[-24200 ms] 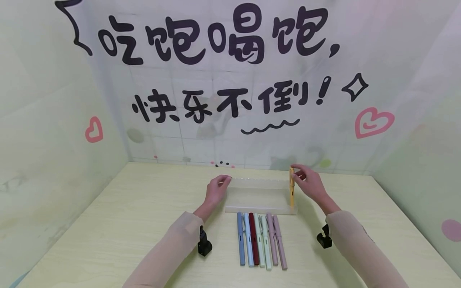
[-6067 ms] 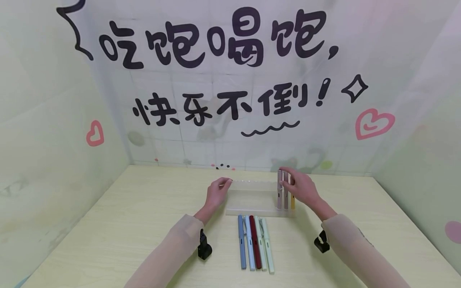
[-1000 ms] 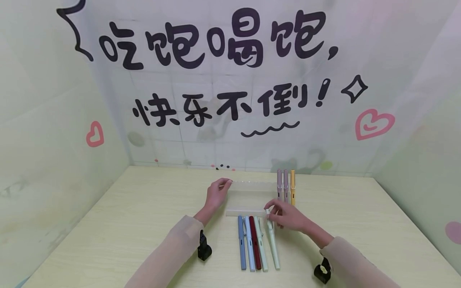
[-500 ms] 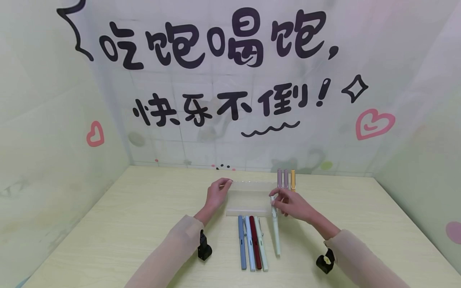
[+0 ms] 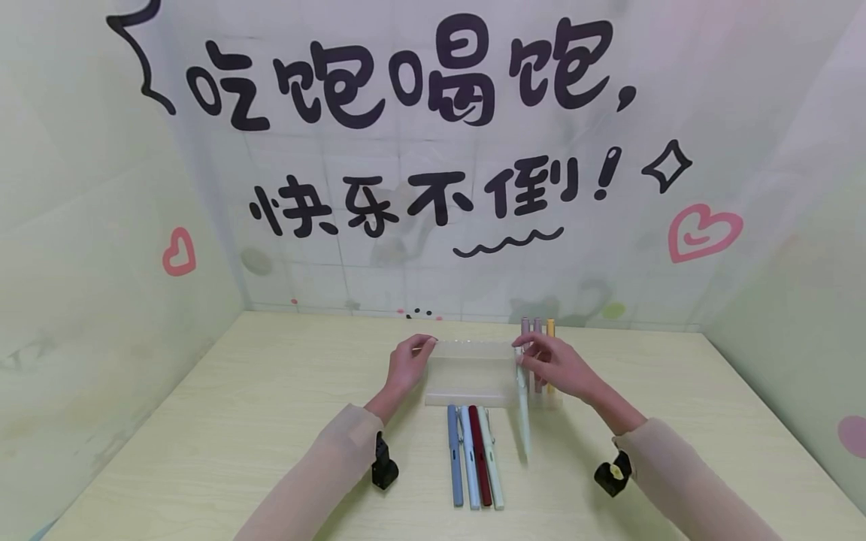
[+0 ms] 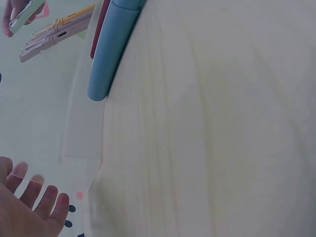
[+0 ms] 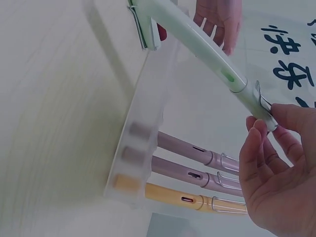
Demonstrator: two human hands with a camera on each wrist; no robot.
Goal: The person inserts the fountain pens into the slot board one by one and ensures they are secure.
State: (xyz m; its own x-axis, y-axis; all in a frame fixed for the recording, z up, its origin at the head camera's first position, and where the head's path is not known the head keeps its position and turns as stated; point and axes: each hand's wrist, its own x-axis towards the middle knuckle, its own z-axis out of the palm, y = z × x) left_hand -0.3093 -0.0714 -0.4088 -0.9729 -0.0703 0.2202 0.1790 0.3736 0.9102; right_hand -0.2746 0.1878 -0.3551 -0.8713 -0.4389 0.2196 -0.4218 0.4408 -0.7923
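Note:
My right hand [image 5: 558, 367] pinches a mint-green fountain pen [image 5: 523, 413] by its clip end, between thumb and fingers. The pen tilts in front of a frosted clear pen rack [image 5: 467, 400], its lower end off the table. Two mauve pens [image 7: 192, 174] and an orange pen [image 7: 185, 198] stand in the rack's right-end slots. At the rack's upper left edge, my left hand [image 5: 407, 364] holds on with thumb and fingers; some fingertips show through the clear panel in the left wrist view. Before the rack lie a blue pen [image 5: 455, 458], a light blue pen [image 5: 470, 458], a dark red pen [image 5: 481, 466] and a pale green pen [image 5: 492, 466].
The pale wooden table [image 5: 271, 421] runs to a printed back curtain [image 5: 304, 285] just behind the rack. Similar curtains close off both sides. A black wrist camera [image 5: 384, 466] sits under the left sleeve, another camera [image 5: 613, 475] under the right.
The right hand has lifted the mint-green pen from the right of the row, up and back toward the rack. Earlier, two mauve pens went into the rack beside the orange one. The left hand stays put.

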